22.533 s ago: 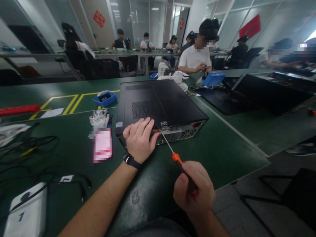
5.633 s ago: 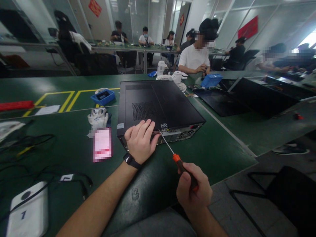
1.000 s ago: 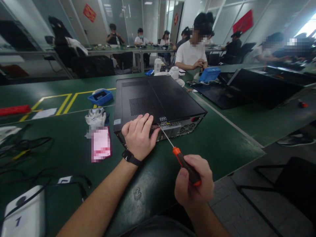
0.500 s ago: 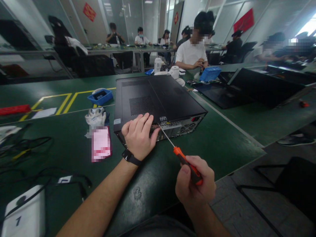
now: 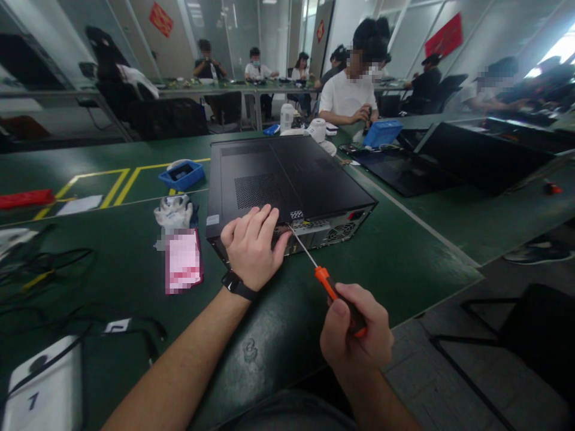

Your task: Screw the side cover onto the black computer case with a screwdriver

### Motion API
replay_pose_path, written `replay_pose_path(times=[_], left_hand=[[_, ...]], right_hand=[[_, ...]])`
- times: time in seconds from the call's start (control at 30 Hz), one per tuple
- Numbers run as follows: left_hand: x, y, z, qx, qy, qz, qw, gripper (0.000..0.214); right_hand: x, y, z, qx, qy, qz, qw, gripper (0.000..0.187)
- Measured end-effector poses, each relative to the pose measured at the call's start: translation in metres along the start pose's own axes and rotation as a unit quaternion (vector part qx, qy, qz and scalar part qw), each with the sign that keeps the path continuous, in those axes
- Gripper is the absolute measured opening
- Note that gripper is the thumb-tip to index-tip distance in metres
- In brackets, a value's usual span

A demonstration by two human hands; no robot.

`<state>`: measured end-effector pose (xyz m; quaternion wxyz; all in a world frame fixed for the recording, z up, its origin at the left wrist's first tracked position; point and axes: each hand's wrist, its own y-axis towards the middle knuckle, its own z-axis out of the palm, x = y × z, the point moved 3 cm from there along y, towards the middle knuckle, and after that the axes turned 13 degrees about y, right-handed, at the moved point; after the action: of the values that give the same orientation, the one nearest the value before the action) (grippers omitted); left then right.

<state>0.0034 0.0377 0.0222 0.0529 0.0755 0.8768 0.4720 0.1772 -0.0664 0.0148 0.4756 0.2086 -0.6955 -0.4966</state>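
A black computer case lies flat on the green table, its rear panel facing me. My left hand rests on the near edge of the case, fingers together and curled over the rear panel. My right hand is wrapped round the handle of an orange and black screwdriver. Its thin shaft runs up and left, and the tip meets the rear panel right beside my left fingertips.
Left of the case lie a pink packet, a bundled white cloth and a blue tray. Black cables and a white box sit at the near left. Another open case lies right. Several people sit behind.
Almost nothing differs. My right hand has turned slightly on the screwdriver handle, while the tip stays at the same spot on the rear panel. The left hand has not moved.
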Motion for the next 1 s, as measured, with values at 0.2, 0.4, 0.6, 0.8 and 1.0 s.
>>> replay_pose_path(times=[0.2,0.4,0.6,0.8,1.0], left_hand=[[-0.001,0.001,-0.002,-0.009,0.015,0.006,1.000,0.043],[0.000,0.000,0.000,0.011,-0.007,-0.007,1.000,0.047],[-0.001,0.001,-0.001,0.005,0.000,-0.005,1.000,0.045],[0.000,0.001,-0.001,0.008,-0.010,-0.006,1.000,0.046],[0.000,0.000,-0.001,0.014,-0.006,-0.008,1.000,0.046]], right_hand=[[-0.004,-0.001,0.000,-0.001,0.030,0.017,0.999,0.033],[0.001,0.005,0.001,0.011,0.013,-0.011,1.000,0.037],[-0.004,-0.002,0.000,-0.001,0.035,0.004,0.999,0.036],[0.000,0.006,0.002,0.020,0.050,-0.020,0.998,0.039],[-0.005,-0.001,-0.001,0.003,0.025,0.000,1.000,0.032]])
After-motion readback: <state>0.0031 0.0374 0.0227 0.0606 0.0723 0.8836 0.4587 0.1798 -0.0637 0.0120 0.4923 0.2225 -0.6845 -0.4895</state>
